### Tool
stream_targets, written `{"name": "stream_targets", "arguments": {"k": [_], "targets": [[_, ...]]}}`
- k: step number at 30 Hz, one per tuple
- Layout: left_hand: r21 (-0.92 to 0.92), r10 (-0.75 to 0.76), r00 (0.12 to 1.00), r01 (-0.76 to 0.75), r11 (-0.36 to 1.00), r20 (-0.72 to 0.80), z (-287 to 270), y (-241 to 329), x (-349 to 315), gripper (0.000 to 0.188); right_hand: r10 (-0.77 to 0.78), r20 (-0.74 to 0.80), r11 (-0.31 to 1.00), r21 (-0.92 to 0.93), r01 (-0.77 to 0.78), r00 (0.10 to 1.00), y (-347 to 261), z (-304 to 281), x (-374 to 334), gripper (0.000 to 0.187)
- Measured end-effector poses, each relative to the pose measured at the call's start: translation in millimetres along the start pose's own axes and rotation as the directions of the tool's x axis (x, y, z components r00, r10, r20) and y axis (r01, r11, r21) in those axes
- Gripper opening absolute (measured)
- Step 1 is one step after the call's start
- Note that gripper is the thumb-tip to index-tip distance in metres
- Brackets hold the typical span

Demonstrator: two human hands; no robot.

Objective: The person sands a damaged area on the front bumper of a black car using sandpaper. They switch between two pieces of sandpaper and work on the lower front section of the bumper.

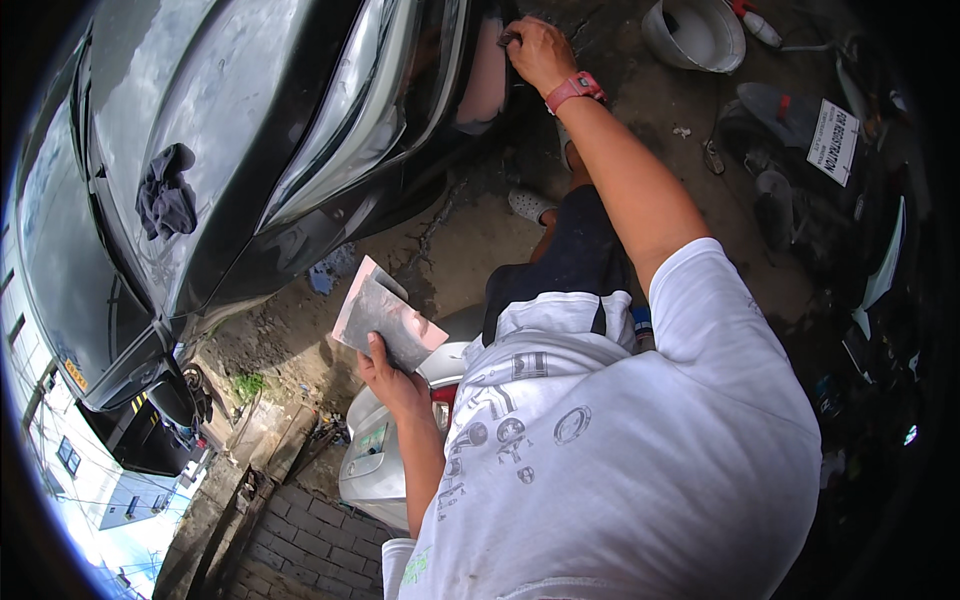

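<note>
My left hand grips a flat, rectangular grey board with pinkish edges and smears, the thumb lying on its face. Held low in front of my shirt, the board is tilted and apart from the car. Up at the front corner of the dark car, below the headlight, is a pink patch. My right hand, wearing a red wristwatch, reaches to the patch's upper edge. Its fingers are closed on a small dark piece, whose kind I cannot make out.
A dark crumpled cloth lies on the car's hood. At the upper right stands a whitish bucket beside a red-and-white bottle. A motorcycle stands to the right. A silver-white vehicle part is beside my left forearm.
</note>
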State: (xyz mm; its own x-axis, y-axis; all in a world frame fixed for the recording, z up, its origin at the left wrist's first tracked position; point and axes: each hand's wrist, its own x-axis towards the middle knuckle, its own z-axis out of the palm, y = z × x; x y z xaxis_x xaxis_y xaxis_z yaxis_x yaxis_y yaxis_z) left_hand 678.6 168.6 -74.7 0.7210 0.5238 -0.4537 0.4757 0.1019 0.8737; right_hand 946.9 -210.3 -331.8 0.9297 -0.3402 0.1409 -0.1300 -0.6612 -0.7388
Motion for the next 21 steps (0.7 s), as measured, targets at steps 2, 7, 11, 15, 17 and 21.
{"name": "stream_targets", "arguments": {"k": [2, 7, 11, 15, 17, 21], "targets": [[-0.014, -0.003, 1.000, 0.003, 1.000, 0.001, 2, 1, 0, 0.037, 0.035, 0.004, 0.999, 0.031, -0.035, 0.999, -7, -11, -4, 0.022], [-0.004, -0.071, 0.996, 0.071, 0.997, 0.047, 11, 9, 1, 0.038, 0.056, 0.029, 0.978, 0.199, -0.060, 0.998, -59, -54, -49, 0.018], [-0.030, -0.232, 0.964, 0.238, 0.971, 0.132, 21, 15, 5, 0.037, -0.224, 0.067, 0.892, 0.415, 0.177, 0.972, -129, -79, -119, 0.025], [-0.051, -0.283, 0.939, 0.298, 0.953, 0.196, 34, 18, 10, 0.034, -0.459, 0.192, 0.791, 0.532, 0.301, 0.867, -182, -93, -173, 0.035], [-0.072, -0.265, 0.938, 0.287, 0.955, 0.222, 37, 20, 11, 0.034, -0.537, 0.193, 0.742, 0.571, 0.352, 0.821, -193, -96, -185, 0.035], [-0.121, -0.203, 0.958, 0.230, 0.966, 0.203, 35, 22, 11, 0.033, -0.588, 0.226, 0.723, 0.576, 0.380, 0.777, -196, -103, -190, 0.035]]}}
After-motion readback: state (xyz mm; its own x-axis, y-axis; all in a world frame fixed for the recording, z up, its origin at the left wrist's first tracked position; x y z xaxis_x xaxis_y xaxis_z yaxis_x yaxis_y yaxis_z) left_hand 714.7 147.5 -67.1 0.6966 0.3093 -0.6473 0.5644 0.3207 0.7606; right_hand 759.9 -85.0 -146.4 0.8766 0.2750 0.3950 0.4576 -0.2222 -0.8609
